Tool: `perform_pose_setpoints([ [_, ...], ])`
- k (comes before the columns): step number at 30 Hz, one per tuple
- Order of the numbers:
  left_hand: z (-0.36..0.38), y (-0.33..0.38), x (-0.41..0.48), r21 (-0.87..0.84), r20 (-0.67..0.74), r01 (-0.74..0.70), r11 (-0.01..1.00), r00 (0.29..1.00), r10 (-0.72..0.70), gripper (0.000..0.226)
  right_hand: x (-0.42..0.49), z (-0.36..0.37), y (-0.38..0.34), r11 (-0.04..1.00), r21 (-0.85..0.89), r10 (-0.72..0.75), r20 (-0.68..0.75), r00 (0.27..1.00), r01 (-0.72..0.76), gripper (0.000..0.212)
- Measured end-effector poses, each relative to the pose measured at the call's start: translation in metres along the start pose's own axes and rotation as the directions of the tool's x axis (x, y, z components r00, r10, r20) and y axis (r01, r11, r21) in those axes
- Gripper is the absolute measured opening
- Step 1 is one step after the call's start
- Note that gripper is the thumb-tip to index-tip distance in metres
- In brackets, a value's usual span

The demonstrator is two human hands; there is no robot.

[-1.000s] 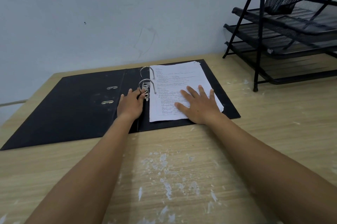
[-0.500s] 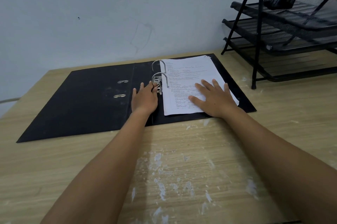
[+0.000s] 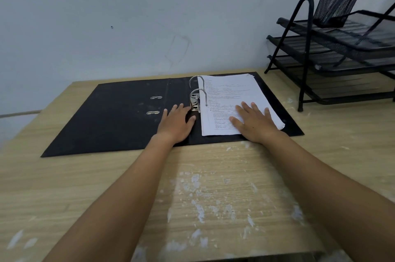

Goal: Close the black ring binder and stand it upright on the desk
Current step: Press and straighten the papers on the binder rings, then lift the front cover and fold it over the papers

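1. Black and flat, the ring binder [image 3: 119,120] lies wide open on the wooden desk [image 3: 213,187], near the wall.
2. Its left cover is bare and has two little metal slots [image 3: 154,105] in it.
3. Two shiny metal rings [image 3: 197,93] stand up in the middle of the binder.
4. White paper sheets [image 3: 230,99] with small print lie on the right side, threaded on the rings.
5. The left hand [image 3: 176,124] lies palm down on the binder's middle strip, fingers spread. Its fingertips touch the metal clip by the rings. It grips nothing.
6. The right hand [image 3: 255,122] lies flat on the paper with fingers spread apart, pressing down. It grips nothing too.
7. White scuff marks [image 3: 198,195] dot the desk in front of the binder.
8. A black wire tray rack [image 3: 333,52] sits at the far right of the desk, apart from the binder.
9. A black mesh cup [image 3: 335,5] stands on the top tray.
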State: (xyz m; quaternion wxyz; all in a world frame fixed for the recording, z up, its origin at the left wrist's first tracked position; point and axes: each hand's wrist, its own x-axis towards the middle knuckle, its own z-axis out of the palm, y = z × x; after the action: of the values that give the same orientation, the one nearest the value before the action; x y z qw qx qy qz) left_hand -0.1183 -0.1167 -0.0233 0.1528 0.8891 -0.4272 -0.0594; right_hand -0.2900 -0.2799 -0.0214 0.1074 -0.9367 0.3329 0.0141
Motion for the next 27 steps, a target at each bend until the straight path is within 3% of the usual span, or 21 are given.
perform_pose_setpoints([
  [9,-0.023,-0.031,-0.036,0.036,0.011,0.051,0.998,0.999,-0.052,0.062,-0.022,-0.021,-0.026,0.992,0.125,-0.024,-0.01,1.0,0.026,0.068],
  [16,-0.051,-0.072,-0.078,0.024,-0.039,0.166,0.986,0.985,-0.165,0.062,-0.036,-0.041,-0.098,0.966,0.091,-0.219,-0.215,0.952,0.243,0.058],
  [27,-0.092,-0.153,-0.138,0.007,-0.16,0.358,0.934,0.922,-0.352,0.072,-0.042,-0.022,-0.195,0.891,0.016,-0.451,-0.107,0.886,0.455,0.069],
])
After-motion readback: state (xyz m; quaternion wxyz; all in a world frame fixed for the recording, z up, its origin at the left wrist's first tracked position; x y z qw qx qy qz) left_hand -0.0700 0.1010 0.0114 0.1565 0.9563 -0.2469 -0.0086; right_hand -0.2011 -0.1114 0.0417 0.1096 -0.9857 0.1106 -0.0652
